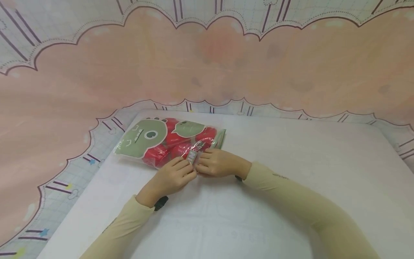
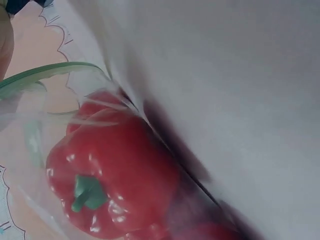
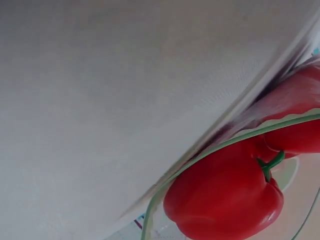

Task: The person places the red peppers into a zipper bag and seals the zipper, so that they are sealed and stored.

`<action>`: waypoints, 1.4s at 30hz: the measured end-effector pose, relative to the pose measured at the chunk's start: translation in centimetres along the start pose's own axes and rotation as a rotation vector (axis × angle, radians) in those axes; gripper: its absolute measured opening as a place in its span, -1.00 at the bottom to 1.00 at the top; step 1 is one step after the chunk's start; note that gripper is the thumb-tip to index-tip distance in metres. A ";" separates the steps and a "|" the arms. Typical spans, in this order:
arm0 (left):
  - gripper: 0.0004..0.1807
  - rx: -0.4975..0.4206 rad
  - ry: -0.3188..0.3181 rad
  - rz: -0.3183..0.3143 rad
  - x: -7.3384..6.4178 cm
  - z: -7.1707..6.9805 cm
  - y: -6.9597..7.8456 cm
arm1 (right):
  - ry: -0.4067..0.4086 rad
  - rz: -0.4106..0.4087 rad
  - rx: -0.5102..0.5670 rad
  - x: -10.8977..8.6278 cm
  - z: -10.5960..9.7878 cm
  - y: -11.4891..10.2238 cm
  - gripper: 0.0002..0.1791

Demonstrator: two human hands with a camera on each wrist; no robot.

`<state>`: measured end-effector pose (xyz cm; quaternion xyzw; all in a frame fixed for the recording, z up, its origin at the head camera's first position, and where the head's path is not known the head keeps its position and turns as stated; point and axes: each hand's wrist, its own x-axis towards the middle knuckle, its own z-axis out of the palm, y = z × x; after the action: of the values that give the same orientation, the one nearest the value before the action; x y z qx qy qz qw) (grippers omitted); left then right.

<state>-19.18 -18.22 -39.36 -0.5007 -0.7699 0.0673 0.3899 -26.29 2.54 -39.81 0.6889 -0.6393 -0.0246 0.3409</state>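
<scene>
A clear plastic bag point(image 1: 139, 144) printed with green cartoon monsters lies on the table, holding several red bell peppers point(image 2: 120, 160). At its near right side, my left hand point(image 1: 173, 176) pinches the bag's edge beside a small grey-white tab point(image 1: 191, 157). My right hand point(image 1: 218, 163) meets it there, fingers bent over the same edge and gripping the plastic; the fingertips of both hands are partly hidden. In the right wrist view, a pepper point(image 3: 220, 195) with a green stem shows under the bag's green-edged opening point(image 3: 240, 137).
A white cloth-covered table point(image 1: 307, 162) spreads around the bag. Behind it and along the left side hangs a peach curtain point(image 1: 226, 68) with scalloped outlines and striped borders. Beige sleeves point(image 1: 291, 194) cover both forearms, and a dark band point(image 1: 161, 203) sits at the left wrist.
</scene>
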 end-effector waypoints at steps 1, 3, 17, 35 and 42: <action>-0.69 0.016 -0.004 0.000 0.0 0.0 0.0 | -0.002 0.001 0.003 0.0 0.0 0.0 -0.76; -0.58 0.038 -0.024 -0.009 0.1 0.1 0.1 | -0.010 0.001 0.007 0.1 0.1 0.1 -0.78; -0.57 0.061 -0.002 0.090 -0.2 0.2 0.0 | -0.059 -0.065 0.007 -0.1 -0.2 0.9 -0.83; -0.67 0.008 0.065 0.115 0.2 0.3 0.9 | -0.211 -0.005 -0.073 -4.2 0.3 4.7 -0.86; -0.68 0.010 0.090 0.134 0.7 0.4 1.1 | -0.246 0.010 -0.110 -5.8 0.6 6.3 -0.80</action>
<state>-18.74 -16.99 -39.80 -0.5516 -0.7160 0.0745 0.4213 -33.09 7.79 -39.40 0.6578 -0.6774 -0.1419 0.2973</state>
